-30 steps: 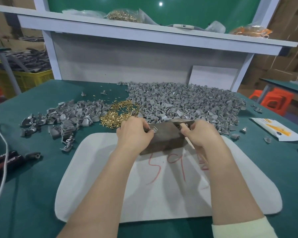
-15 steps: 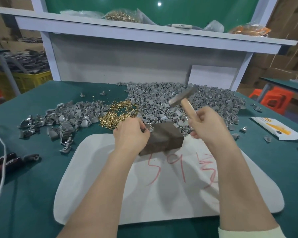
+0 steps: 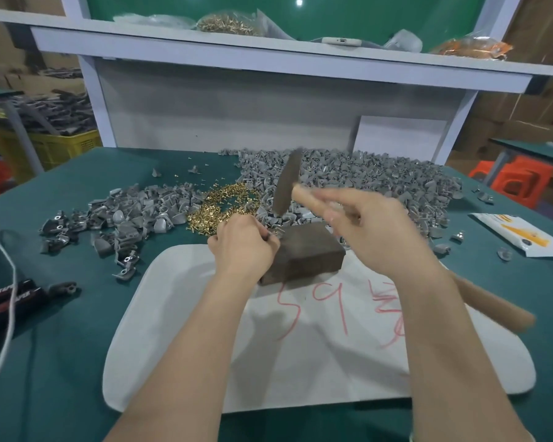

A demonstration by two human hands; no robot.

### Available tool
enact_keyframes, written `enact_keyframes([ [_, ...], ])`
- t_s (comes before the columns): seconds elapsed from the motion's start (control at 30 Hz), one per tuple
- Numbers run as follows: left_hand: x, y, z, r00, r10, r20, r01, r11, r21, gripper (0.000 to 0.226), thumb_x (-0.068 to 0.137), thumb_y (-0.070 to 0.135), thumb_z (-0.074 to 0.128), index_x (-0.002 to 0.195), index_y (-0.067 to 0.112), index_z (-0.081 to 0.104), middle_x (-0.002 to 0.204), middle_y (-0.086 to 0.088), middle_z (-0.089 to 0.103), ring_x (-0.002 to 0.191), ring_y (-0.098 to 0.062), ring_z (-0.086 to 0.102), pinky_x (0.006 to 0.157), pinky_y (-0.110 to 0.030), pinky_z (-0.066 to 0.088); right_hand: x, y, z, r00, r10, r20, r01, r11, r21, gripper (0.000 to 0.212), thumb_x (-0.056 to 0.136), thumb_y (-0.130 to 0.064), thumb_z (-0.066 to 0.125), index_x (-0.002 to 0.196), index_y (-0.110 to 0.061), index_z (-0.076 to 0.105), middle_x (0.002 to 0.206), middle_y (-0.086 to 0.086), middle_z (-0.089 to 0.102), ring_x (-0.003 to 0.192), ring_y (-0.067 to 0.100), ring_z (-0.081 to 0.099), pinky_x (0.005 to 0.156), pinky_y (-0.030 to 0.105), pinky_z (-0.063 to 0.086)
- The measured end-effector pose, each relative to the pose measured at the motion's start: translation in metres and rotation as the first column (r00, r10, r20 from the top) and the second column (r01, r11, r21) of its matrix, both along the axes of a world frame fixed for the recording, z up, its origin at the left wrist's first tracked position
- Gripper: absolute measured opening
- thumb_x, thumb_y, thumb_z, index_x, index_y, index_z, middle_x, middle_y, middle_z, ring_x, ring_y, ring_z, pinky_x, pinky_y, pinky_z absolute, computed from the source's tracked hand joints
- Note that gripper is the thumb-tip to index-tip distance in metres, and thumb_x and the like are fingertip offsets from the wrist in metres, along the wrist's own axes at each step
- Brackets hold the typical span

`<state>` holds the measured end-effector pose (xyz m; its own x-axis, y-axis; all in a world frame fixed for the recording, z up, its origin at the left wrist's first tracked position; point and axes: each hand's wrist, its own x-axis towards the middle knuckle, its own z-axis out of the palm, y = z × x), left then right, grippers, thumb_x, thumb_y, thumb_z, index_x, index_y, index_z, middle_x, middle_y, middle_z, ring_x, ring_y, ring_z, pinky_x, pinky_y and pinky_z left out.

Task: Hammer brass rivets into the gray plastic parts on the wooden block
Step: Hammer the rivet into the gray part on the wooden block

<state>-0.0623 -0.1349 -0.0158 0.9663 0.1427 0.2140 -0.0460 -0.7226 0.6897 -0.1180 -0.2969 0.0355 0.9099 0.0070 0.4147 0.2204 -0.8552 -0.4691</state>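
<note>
Gray plastic shows between the left hand's [image 3: 243, 247] curled fingertips [image 3: 266, 240], a small part [image 3: 274, 233] pinched on the wooden block's [image 3: 304, 252] top left corner, with brass rivets [image 3: 227, 204] heaped just behind. The right hand [image 3: 374, 231] is clenched round a hammer [image 3: 286, 183], its blurred head above the block. A stray blow could catch those fingertips or skew the rivet.

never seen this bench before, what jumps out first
The blurred hammer, raised in the right hand over the dark wooden block at the white mat's far edge. The left hand pinches what looks like a small part at the block's left corner. Behind, a bright heap of brass rivets glints between two spreads of gray plastic parts on the green table.
</note>
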Motion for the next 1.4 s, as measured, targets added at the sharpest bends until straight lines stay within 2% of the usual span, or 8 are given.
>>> enact_keyframes([
  [0.1, 0.002, 0.001, -0.002, 1.000, -0.009, -0.027, 0.009, 1.000, -0.012, 0.005, 0.084, 0.026, 0.067, 0.079, 0.024, 0.066, 0.112, 0.004, 0.065, 0.117, -0.027, 0.049, 0.091, -0.034, 0.030, -0.001, 0.005, -0.004, 0.990, -0.003, -0.139, -0.013, 0.993, -0.116, 0.033, 0.093, -0.036, 0.052, 0.120, -0.055, 0.053, 0.083, -0.015, 0.065, 0.080, 0.014, 0.058, 0.075, 0.032, 0.050],
  [0.3, 0.003, -0.001, -0.002, 1.000, 0.011, -0.006, -0.011, 1.000, -0.022, 0.015, 0.084, 0.024, 0.066, 0.069, 0.022, 0.067, 0.103, -0.001, 0.069, 0.113, -0.030, 0.049, 0.083, -0.032, 0.024, -0.004, 0.003, 0.001, 0.975, -0.100, 0.198, 0.091, 0.994, 0.055, 0.035, 0.092, -0.032, 0.053, 0.121, -0.052, 0.054, 0.087, -0.020, 0.060, 0.082, 0.010, 0.057, 0.074, 0.028, 0.047],
  [0.47, 0.004, 0.002, -0.004, 1.000, -0.008, -0.018, 0.009, 0.999, 0.042, 0.012, 0.084, 0.030, 0.066, 0.083, 0.020, 0.073, 0.112, 0.001, 0.064, 0.115, -0.029, 0.049, 0.087, -0.035, 0.028, -0.001, 0.012, -0.004, 0.990, -0.004, -0.140, -0.017, 0.988, -0.151, 0.034, 0.093, -0.034, 0.052, 0.121, -0.054, 0.053, 0.100, -0.015, 0.067, 0.099, 0.015, 0.061, 0.085, 0.035, 0.050],
  [0.67, 0.004, 0.000, -0.001, 1.000, 0.015, -0.010, -0.015, 1.000, -0.017, 0.017, 0.084, 0.026, 0.066, 0.068, 0.023, 0.063, 0.104, 0.001, 0.067, 0.112, -0.028, 0.051, 0.090, -0.034, 0.028, -0.003, 0.007, -0.001, 0.979, -0.074, 0.190, 0.070, 0.997, 0.027, 0.035, 0.093, -0.032, 0.052, 0.123, -0.051, 0.054, 0.105, -0.015, 0.068, 0.089, 0.010, 0.059, 0.076, 0.028, 0.047],
  [0.83, 0.003, 0.001, -0.002, 1.000, -0.008, -0.012, 0.008, 1.000, 0.018, 0.007, 0.084, 0.026, 0.067, 0.080, 0.021, 0.071, 0.111, 0.001, 0.065, 0.114, -0.028, 0.051, 0.091, -0.035, 0.031, -0.002, 0.010, -0.004, 0.990, -0.014, -0.141, -0.006, 0.990, -0.143, 0.034, 0.094, -0.033, 0.052, 0.120, -0.054, 0.054, 0.089, -0.017, 0.066, 0.082, 0.014, 0.058, 0.072, 0.030, 0.048],
  [1.03, 0.003, 0.000, -0.001, 1.000, 0.004, 0.007, -0.004, 1.000, 0.013, 0.017, 0.084, 0.024, 0.066, 0.068, 0.022, 0.064, 0.103, -0.001, 0.068, 0.110, -0.030, 0.052, 0.085, -0.034, 0.028, -0.003, 0.005, -0.001, 0.969, -0.104, 0.224, 0.092, 0.994, 0.064, 0.036, 0.094, -0.033, 0.050, 0.124, -0.052, 0.052, 0.091, -0.019, 0.064, 0.080, 0.008, 0.059, 0.071, 0.026, 0.047],
  [1.23, 0.002, 0.003, -0.003, 1.000, -0.022, -0.003, 0.022, 0.998, 0.054, 0.010, 0.083, 0.027, 0.066, 0.081, 0.020, 0.073, 0.109, 0.003, 0.066, 0.113, -0.028, 0.051, 0.088, -0.036, 0.031, 0.003, 0.009, -0.008, 0.991, 0.000, -0.132, -0.017, 0.992, -0.123, 0.033, 0.093, -0.033, 0.052, 0.120, -0.053, 0.054, 0.076, -0.020, 0.059, 0.076, 0.009, 0.057, 0.070, 0.028, 0.047],
  [1.4, 0.000, 0.003, 0.003, 0.999, -0.041, -0.010, 0.041, 0.998, 0.042, 0.017, 0.086, 0.024, 0.065, 0.069, 0.026, 0.066, 0.108, 0.002, 0.067, 0.111, -0.028, 0.053, 0.091, -0.039, 0.034, 0.019, -0.002, -0.018, 0.985, -0.173, 0.014, 0.170, 0.978, 0.124, 0.027, 0.094, -0.042, 0.046, 0.119, -0.044, 0.058, 0.087, -0.004, 0.070, 0.084, 0.021, 0.060, 0.075, 0.033, 0.049],
])
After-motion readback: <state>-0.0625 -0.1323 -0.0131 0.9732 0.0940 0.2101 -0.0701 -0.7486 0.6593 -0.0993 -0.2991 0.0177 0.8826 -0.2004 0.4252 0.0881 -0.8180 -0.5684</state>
